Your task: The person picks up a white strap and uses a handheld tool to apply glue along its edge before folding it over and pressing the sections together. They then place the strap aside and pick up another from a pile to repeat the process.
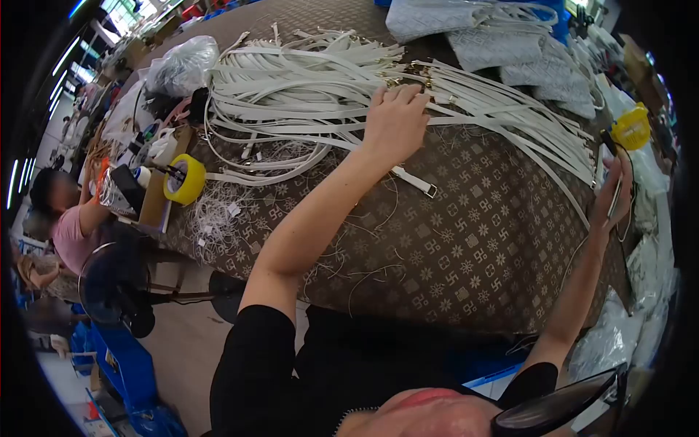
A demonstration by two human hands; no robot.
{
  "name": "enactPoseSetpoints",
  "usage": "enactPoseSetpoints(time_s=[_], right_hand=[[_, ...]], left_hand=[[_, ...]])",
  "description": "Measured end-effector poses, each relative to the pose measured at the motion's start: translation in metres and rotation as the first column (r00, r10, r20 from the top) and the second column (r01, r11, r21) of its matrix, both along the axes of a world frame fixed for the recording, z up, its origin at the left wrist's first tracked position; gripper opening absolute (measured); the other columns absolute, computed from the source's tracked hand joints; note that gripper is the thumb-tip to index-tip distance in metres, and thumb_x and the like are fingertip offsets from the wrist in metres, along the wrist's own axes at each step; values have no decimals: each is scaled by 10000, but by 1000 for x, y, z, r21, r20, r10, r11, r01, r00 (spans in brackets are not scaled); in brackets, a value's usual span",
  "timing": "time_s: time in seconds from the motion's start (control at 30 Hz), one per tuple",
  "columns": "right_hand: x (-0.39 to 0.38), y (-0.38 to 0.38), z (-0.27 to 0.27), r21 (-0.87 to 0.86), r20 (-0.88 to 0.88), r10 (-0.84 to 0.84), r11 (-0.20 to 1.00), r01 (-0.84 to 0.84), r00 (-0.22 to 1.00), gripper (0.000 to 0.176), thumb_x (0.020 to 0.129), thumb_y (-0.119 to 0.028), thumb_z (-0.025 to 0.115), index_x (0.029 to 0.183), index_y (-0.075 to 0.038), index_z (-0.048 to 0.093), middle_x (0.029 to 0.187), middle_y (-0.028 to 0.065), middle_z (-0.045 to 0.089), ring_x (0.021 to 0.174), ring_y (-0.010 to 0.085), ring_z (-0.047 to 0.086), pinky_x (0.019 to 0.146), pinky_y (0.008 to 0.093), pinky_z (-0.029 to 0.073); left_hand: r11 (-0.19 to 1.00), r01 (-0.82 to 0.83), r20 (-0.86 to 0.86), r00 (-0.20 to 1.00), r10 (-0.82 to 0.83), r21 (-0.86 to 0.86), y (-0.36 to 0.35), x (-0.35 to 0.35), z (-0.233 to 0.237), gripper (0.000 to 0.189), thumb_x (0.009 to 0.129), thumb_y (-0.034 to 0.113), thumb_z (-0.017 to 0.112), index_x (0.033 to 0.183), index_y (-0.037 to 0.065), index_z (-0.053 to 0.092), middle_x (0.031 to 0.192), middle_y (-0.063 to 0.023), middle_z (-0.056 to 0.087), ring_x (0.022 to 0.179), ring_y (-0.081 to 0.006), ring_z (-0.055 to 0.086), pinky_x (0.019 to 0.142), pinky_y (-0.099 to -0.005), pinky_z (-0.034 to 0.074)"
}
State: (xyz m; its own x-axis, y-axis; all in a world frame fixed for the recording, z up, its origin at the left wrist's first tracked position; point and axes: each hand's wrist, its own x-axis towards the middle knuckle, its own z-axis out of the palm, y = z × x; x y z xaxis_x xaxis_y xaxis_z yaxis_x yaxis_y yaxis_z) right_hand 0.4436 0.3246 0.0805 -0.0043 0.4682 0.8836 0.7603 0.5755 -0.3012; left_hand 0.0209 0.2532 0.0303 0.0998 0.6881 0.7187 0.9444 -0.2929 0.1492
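White straps [291,87] lay fanned across the patterned tabletop [466,218], their metal fittings gathered centrally, presumably for easy access. The left hand [395,125] reached over these fittings, fingers bent (whether they gripped a strap, one cannot tell). The right hand [616,193] had its fingers closed around a slim tool [616,202], clear of the main pile. Thread scraps [215,218] and yellow tape [186,179] cluttered the near left side.

1. Bright window [133,10] at the top left.
2. Long white lights [65,57] along the left side.
3. Big table [466,240] with a brown, patterned cover.
4. Light brown floor [182,320] near a black fan [109,280].
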Motion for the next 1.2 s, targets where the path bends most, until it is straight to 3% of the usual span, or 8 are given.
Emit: enactPoseSetpoints(time_s=[0.13, 0.27, 0.5, 0.7, 0.77, 0.83, 1.03, 1.2], right_hand=[[4, -43, -33, -94, -30, 87, 992, -90, 996, 275, 1031, -170, 510, 1234, -9, 603, 912, 84, 700, 879, 144, 662, 835, 282, 510], [-24, -75, -44, -253, -144, 95, 959, -130, 985, 267, 1028, -174, 517, 1219, -9, 604, 859, 78, 702, 878, 151, 667, 846, 299, 513], [-125, -129, -20, -266, -240, 344, 876, -403, 908, 247, 1018, -169, 526, 1184, 1, 595, 885, 84, 723, 940, 158, 672, 873, 305, 505], [-207, -168, -22, -325, -194, 597, 710, -625, 778, 206, 993, -169, 560, 1131, -27, 616, 857, 81, 715, 886, 142, 668, 816, 269, 505], [-212, -187, -28, -581, -453, 519, 445, -681, 725, 196, 982, -193, 595, 1094, -42, 650, 762, 48, 672, 725, 122, 631, 664, 249, 495], [-208, -197, -33, -657, -524, 445, 332, -677, 726, 205, 965, -216, 630, 1069, -44, 672, 712, 47, 624, 603, 117, 569, 547, 246, 453], [-180, -221, -63, -523, -234, 560, 617, -588, 795, 206, 845, -111, 742, 1035, -64, 680, 780, 72, 678, 647, 208, 649, 585, 301, 500], [-167, -235, -62, -591, -296, 606, 491, -640, 738, 254, 755, -62, 792, 982, -112, 691, 813, 18, 693, 818, 237, 670, 884, 414, 496]], left_hand=[[927, -362, -304, 898, 318, -99, -17, -94, -25, 245, 876, 249, 621, 1061, 95, 660, 1238, -74, 607, 1175, -296, 552, 1109, -521, 283], [918, -297, -90, 955, 283, -262, -31, -133, -28, 202, 907, 287, 601, 1021, 143, 684, 1175, -35, 638, 1155, -270, 560, 1131, -538, 241], [778, 331, 304, 934, -189, -534, -111, -64, 75, 165, 950, 174, 591, 994, 35, 670, 625, -60, 547, 574, -148, 532, 568, -296, 442], [513, 670, 698, 694, -176, -537, -169, -19, 64, 184, 912, 228, 669, 1011, 74, 690, 651, -53, 603, 548, -163, 566, 552, -290, 455], [467, 675, 709, 693, -135, -571, -179, -14, 54, 177, 895, 218, 685, 1013, 85, 696, 677, -60, 637, 563, -185, 605, 543, -285, 459], [545, 625, 622, 750, -224, -558, -188, -10, 46, 171, 876, 208, 699, 1007, 99, 703, 703, -63, 663, 580, -205, 635, 534, -297, 469], [545, 644, 674, 716, -180, -538, -221, 19, 9, 164, 829, 184, 733, 975, 110, 718, 704, -52, 665, 577, -206, 631, 521, -299, 466], [754, 475, 445, 854, -270, -453, -232, 30, -10, 202, 780, 140, 743, 981, 139, 734, 689, -8, 624, 553, -165, 580, 502, -285, 428]])
